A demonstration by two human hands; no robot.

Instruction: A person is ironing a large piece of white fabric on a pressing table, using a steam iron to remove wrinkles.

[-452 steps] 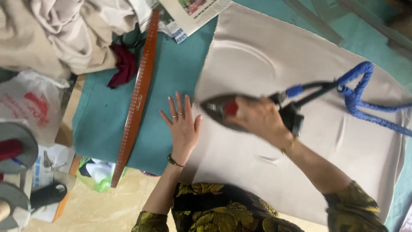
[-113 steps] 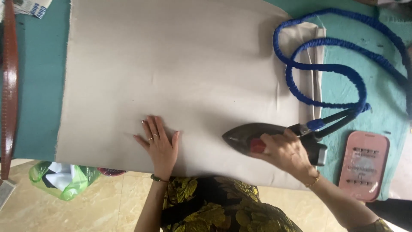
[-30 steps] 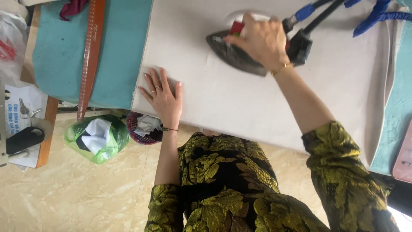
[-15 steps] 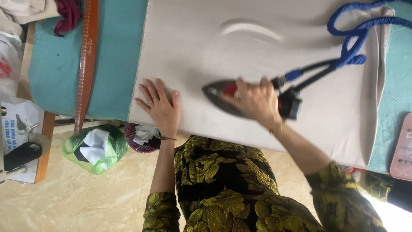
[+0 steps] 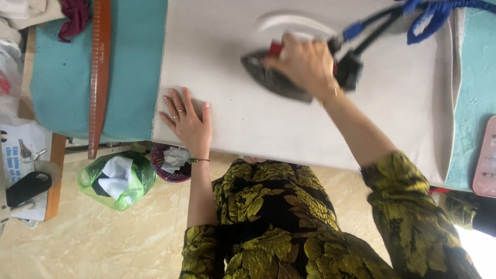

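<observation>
Right hand clenched on the heavy, rigid iron handle; left hand released, flat on soft, limp fabric.

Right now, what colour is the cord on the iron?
Blue. The cord loops away from the iron under the right hand, clearest in the head view.

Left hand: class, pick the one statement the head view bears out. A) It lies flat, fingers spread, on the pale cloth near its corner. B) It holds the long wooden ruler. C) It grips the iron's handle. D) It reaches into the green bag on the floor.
A: the left hand lies palm down on the pale cloth, while the right hand holds the iron.
</observation>
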